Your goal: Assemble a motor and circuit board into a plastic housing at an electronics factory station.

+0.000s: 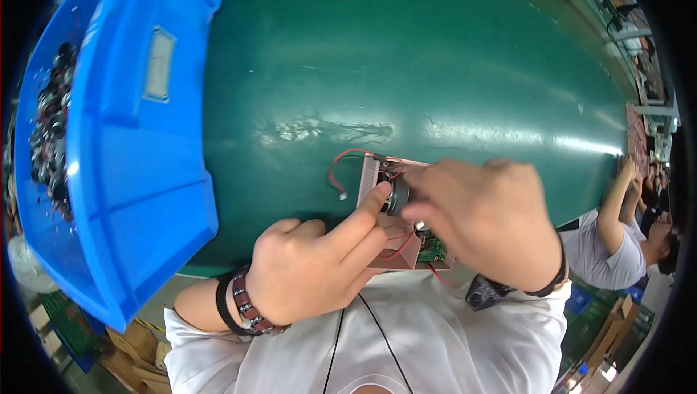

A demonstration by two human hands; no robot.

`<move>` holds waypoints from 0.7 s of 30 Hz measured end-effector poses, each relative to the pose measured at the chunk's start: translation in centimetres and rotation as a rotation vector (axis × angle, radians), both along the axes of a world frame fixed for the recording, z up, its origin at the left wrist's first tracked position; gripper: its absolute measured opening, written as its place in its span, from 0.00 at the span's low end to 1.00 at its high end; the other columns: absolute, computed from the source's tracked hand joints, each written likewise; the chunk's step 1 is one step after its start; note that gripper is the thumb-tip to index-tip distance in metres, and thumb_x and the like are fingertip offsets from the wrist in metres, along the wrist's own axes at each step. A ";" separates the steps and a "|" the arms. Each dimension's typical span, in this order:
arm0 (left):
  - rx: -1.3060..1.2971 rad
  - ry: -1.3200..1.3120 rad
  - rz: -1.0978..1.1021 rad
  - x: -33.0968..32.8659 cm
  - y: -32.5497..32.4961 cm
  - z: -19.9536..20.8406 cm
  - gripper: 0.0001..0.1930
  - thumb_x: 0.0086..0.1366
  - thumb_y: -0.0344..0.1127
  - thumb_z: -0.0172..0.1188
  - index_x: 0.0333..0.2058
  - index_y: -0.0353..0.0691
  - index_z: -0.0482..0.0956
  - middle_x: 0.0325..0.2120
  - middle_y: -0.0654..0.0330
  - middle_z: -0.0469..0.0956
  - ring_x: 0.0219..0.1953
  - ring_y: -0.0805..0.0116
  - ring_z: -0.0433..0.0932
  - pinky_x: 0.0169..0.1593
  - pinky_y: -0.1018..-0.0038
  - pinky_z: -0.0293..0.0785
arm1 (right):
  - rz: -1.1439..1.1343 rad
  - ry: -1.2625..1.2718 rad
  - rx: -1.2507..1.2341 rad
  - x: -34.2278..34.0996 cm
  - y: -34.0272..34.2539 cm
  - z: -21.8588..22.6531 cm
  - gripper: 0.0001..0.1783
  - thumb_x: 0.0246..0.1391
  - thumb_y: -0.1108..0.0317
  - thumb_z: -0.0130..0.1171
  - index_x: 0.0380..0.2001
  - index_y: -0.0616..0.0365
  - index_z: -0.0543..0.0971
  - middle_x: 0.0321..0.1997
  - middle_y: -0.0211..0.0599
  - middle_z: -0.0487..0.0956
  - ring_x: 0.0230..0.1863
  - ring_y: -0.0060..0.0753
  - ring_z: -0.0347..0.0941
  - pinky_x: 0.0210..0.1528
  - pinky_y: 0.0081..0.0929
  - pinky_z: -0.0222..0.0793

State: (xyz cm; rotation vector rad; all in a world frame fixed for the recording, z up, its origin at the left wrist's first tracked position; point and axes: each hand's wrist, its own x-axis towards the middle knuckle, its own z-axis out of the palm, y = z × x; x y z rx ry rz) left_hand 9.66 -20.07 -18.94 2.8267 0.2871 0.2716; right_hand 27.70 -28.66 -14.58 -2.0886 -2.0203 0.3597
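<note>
A pink plastic housing (369, 178) with a slotted side rests close to my body at the table's near edge. Inside it sits a round dark speaker (396, 196), and a green circuit board (433, 247) shows at its lower right. My left hand (312, 267) grips the housing from the left, its index fingertip pressing on the speaker. From the right, the thumb and fingers of my right hand (475, 212) close round the speaker's edge, partly hiding it. A red and black wire (335, 169) ending in a small white plug loops out over the left side.
At the left stands a large blue bin (145, 154) holding many small dark parts with wires (52, 132). The green tabletop (406, 53) stretches ahead. At the far right another person (617, 241) works at the bench by a pinkish stack (637, 140). Cardboard boxes (138, 350) lie at lower left.
</note>
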 end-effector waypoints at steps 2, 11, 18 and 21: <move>0.006 0.010 -0.006 -0.3 -0.5 0.0 0.15 0.44 0.46 0.64 0.30 0.48 0.78 0.49 0.64 0.75 0.13 0.75 0.67 0.18 0.79 0.64 | 0.044 -0.026 0.098 0.5 1.5 1.4 0.16 0.43 0.69 0.62 0.38 0.58 0.75 0.29 0.34 0.78 0.24 0.38 0.75 0.24 0.28 0.69; 0.163 -0.049 0.048 -0.3 -3.4 -0.8 0.18 0.46 0.49 0.65 0.31 0.46 0.77 0.47 0.63 0.74 0.15 0.74 0.69 0.20 0.78 0.65 | 0.255 0.430 0.097 2.1 4.9 -1.5 0.13 0.49 0.76 0.57 0.41 0.60 0.73 0.28 0.36 0.76 0.29 0.29 0.76 0.29 0.21 0.71; 0.006 -0.060 -0.072 -0.8 -1.7 0.2 0.24 0.48 0.54 0.63 0.36 0.42 0.76 0.45 0.59 0.75 0.22 0.68 0.72 0.24 0.74 0.68 | -0.243 1.032 0.211 4.2 -0.3 -3.4 0.09 0.54 0.79 0.52 0.40 0.64 0.73 0.29 0.37 0.77 0.31 0.25 0.76 0.35 0.21 0.73; -0.099 -0.108 -0.093 -0.8 0.1 1.8 0.22 0.49 0.51 0.63 0.38 0.43 0.75 0.42 0.59 0.74 0.24 0.66 0.72 0.26 0.73 0.68 | -0.268 1.094 0.311 4.1 -1.5 -4.5 0.08 0.54 0.80 0.52 0.38 0.65 0.73 0.31 0.40 0.79 0.31 0.28 0.77 0.35 0.21 0.73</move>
